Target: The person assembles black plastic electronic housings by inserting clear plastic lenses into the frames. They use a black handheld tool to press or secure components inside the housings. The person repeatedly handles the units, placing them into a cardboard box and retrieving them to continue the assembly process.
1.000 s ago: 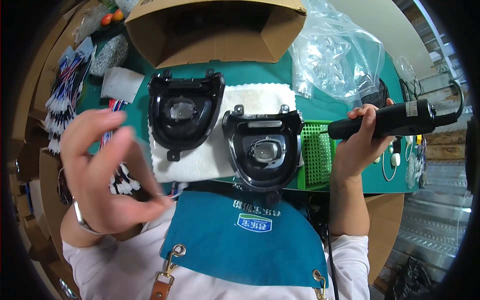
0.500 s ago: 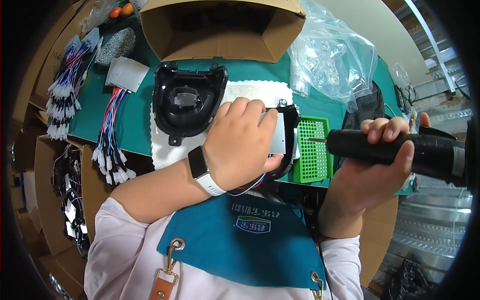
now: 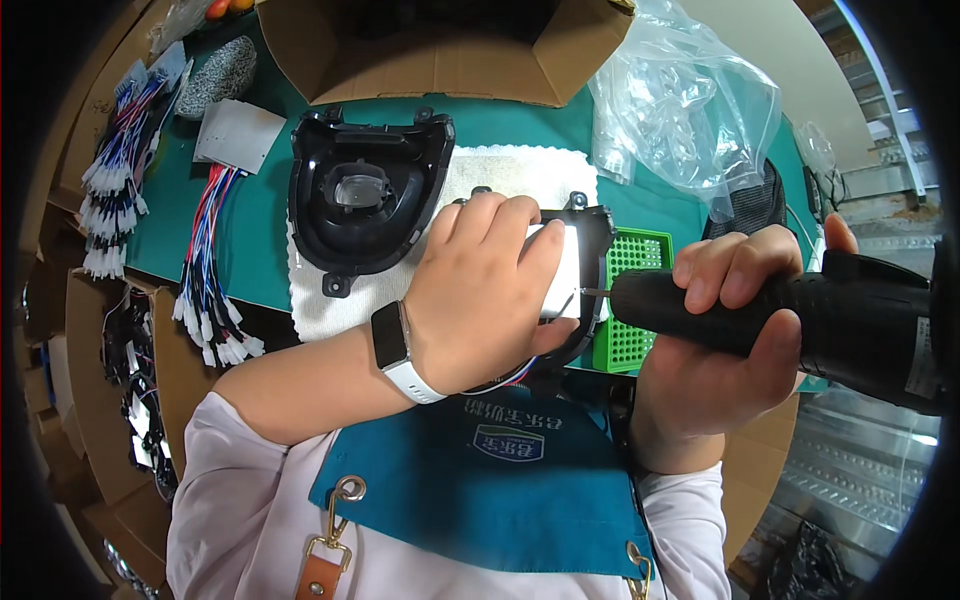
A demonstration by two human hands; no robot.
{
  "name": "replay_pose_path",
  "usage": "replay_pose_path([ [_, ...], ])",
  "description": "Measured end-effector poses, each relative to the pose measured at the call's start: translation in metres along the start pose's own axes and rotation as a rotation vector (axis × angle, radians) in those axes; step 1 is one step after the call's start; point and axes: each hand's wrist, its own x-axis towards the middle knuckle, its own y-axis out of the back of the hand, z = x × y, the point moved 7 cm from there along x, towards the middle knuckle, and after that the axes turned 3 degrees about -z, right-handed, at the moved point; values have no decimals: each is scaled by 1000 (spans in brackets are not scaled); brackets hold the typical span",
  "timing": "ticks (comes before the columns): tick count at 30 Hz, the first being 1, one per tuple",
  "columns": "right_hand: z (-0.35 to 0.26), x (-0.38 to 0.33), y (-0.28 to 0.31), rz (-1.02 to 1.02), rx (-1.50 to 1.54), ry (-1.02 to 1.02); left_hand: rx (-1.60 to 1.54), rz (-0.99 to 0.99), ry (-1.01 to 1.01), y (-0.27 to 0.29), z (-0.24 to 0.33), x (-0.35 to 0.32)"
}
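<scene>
My left hand (image 3: pixel 470 300), with a watch on its wrist, grips a black plastic housing (image 3: pixel 597 240) from above. Its fingers lie over a silvery-white plate (image 3: pixel 566 275) on the housing and hide much of both. Red and blue wires show below the palm. My right hand (image 3: pixel 690 385) is wrapped round a black electric screwdriver (image 3: pixel 850 325) held level. The bit points left, its tip at the plate's right edge, where a small screw seems to sit. A second black housing (image 3: pixel 400 235) with a clear lens lies left of my left hand.
White cloth (image 3: pixel 315 305) lies under the housings on the green table. A green perforated screw tray (image 3: pixel 666 250) sits under the screwdriver's front. Behind are an open cardboard box (image 3: pixel 450 75) and a clear plastic bag (image 3: pixel 690 110). Wired plates (image 3: pixel 238 137) and cable bundles (image 3: pixel 115 190) lie left.
The screwdriver in my right hand has moved left, bringing its bit from above the green tray to the plate's edge. My left hand keeps its hold on the housing.
</scene>
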Motion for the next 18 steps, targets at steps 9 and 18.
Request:
replay_pose_path([
  [9, 11, 2, -10, -64, -117, 6, 9, -28, 30, -6, -2, 2],
  [18, 25, 9, -23, -269, -3, -82, 38, 35, 10, -7, -1, -1],
])
